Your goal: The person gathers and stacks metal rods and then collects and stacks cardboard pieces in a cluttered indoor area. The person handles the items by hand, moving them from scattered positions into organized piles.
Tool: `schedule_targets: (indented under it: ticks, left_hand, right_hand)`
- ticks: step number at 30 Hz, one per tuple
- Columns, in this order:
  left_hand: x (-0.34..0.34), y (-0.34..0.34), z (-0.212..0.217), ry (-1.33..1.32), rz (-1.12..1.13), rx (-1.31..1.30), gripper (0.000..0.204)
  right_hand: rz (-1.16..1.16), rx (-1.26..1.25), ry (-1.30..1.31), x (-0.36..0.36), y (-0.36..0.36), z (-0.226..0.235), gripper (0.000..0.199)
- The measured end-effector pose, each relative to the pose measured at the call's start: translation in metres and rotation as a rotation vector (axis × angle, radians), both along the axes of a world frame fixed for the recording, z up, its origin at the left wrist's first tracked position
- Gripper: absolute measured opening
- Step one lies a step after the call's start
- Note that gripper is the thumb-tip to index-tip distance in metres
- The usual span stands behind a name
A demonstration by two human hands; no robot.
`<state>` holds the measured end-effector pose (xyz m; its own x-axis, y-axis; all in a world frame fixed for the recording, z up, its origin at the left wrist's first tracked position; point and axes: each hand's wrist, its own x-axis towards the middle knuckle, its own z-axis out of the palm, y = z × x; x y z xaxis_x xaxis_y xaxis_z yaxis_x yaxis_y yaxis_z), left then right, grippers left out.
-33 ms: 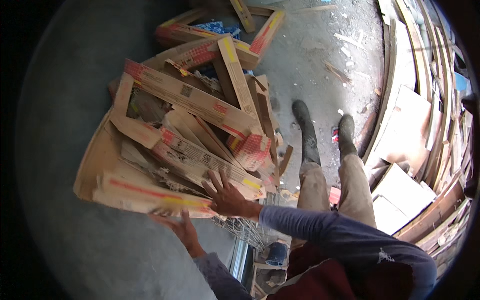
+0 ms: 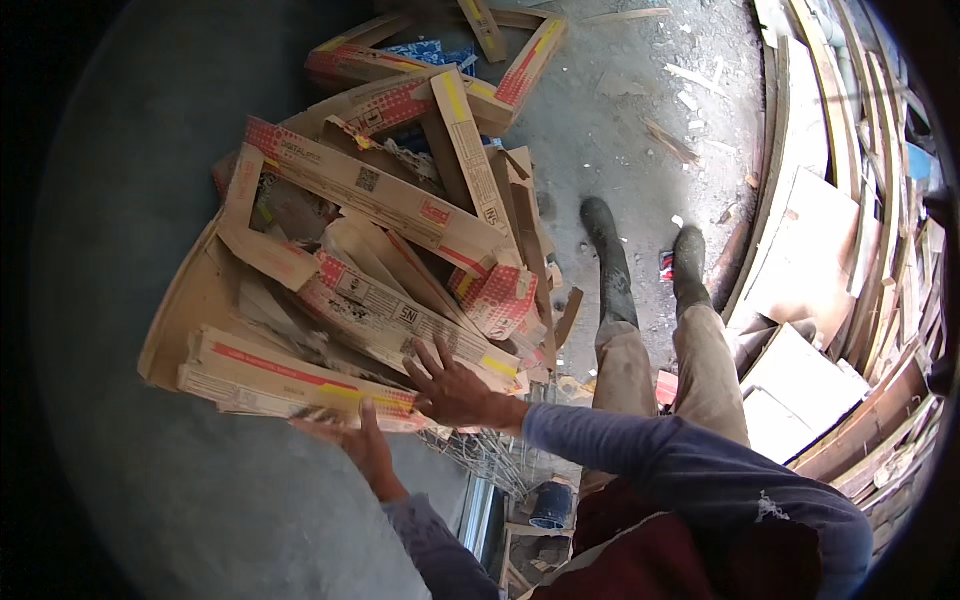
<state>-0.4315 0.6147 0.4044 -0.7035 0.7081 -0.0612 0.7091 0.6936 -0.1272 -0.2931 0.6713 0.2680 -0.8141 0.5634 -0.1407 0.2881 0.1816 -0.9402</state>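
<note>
A big heap of folded and torn brown cardboard with red and yellow printing fills the left middle. At its near side lies a long folded cardboard strip with a red and yellow stripe. My left hand is at the lower edge of that strip, thumb raised and fingers stretched out flat along it; its fingertips are slightly blurred. My right hand lies with fingers spread on the near end of the heap, beside the strip's right end. Neither hand is closed round anything.
Wire mesh and a dark bucket are below the heap. Planks and boards line the right side. Rubber boots stand on the debris-strewn floor. A blue patterned packet lies among the far cardboard.
The near cardboard strip has shifted slightly left and down. The rest of the view has moved a little to the left; my hands keep nearly the same pose.
</note>
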Motion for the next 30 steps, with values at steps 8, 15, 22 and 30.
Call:
schedule_targets:
  ticks: [8, 15, 22, 30]
  left_hand:
    - [-0.073, 0.058, -0.127, -0.031, 0.125, -0.051, 0.143]
    - [-0.130, 0.051, -0.108, -0.081, -0.070, 0.032, 0.118]
    - [-0.130, 0.061, -0.181, 0.106, 0.416, -0.107, 0.140]
    - [-0.169, 0.096, -0.252, -0.302, 0.459, -0.362, 0.082]
  right_hand:
    - [-0.880, -0.060, -0.124, 0.109, 0.078, -0.100, 0.066]
    - [-0.679, -0.527, -0.075, 0.011, 0.029, -0.137, 0.112]
    - [-0.777, -0.830, -0.412, -0.049, -0.012, -0.100, 0.113]
    - [-0.334, -0.860, -0.028, 0.029, 0.015, -0.195, 0.110]
